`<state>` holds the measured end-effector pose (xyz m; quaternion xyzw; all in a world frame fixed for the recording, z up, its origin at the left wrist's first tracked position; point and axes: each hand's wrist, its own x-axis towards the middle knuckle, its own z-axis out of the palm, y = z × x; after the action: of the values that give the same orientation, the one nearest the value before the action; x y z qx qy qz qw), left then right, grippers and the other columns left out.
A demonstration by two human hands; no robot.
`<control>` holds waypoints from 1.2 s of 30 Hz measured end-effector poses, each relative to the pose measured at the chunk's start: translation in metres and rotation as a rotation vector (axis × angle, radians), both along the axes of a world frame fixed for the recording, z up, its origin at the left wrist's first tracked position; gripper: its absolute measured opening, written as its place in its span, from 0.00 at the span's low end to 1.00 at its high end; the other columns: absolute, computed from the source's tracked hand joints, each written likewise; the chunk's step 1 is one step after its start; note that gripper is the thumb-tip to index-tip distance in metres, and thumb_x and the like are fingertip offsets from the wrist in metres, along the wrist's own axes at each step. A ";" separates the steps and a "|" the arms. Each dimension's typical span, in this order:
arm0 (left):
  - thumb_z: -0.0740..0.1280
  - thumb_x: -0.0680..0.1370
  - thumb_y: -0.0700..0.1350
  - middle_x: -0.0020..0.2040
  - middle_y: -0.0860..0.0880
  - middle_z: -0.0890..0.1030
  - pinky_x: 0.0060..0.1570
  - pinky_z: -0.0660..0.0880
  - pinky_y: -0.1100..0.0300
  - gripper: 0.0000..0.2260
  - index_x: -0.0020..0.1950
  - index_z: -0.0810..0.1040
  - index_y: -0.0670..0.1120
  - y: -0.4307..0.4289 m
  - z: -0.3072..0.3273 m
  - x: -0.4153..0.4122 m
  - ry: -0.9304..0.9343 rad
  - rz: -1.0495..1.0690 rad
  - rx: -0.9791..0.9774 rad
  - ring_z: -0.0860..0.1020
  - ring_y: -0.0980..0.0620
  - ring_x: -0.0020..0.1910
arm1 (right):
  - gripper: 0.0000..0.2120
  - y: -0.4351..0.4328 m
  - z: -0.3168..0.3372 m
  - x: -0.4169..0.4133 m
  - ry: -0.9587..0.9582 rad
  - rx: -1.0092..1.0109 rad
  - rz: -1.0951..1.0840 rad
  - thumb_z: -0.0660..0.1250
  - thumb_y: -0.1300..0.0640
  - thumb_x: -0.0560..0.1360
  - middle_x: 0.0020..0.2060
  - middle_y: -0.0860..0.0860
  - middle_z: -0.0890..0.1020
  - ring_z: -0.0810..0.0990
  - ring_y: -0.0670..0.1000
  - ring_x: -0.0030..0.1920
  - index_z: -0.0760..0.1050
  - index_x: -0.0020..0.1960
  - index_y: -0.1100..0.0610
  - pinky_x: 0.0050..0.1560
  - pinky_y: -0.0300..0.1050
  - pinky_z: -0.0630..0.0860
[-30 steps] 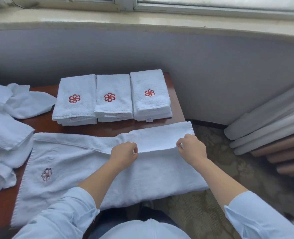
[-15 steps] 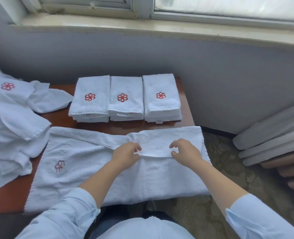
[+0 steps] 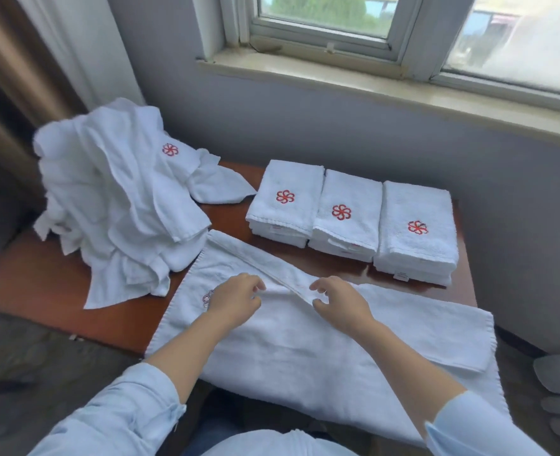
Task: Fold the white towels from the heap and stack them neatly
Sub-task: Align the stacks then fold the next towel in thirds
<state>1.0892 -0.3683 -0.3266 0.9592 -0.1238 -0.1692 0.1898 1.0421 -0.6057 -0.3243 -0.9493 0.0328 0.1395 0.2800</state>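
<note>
Both pinches released: your left hand [image 3: 235, 304], right hand [image 3: 339, 302] loosely curled, empty. Risk: spread towel [image 3: 305, 350] overhanging table [image 3: 58, 291] slides, skewing fold.

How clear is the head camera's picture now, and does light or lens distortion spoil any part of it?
Head view: soft daylight from the window lights the table evenly, with faint shadows; its right pane is washed out white. Head view: the sill looks tilted and slightly bowed. Head view: the heap and curtain are smeared; the red logos on the stacks read clearly.
</note>
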 end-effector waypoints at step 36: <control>0.61 0.81 0.45 0.42 0.52 0.82 0.45 0.80 0.47 0.02 0.50 0.73 0.51 0.099 -0.030 0.190 0.206 0.096 -0.433 0.84 0.53 0.37 | 0.10 0.131 -0.024 0.123 -0.042 -0.326 -0.380 0.61 0.55 0.78 0.48 0.47 0.82 0.77 0.52 0.52 0.81 0.52 0.50 0.42 0.45 0.74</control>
<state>1.2795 -0.2691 -0.3561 0.8785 -0.0913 -0.2266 0.4105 1.1653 -0.4748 -0.3482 -0.9613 0.2270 0.0576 0.1448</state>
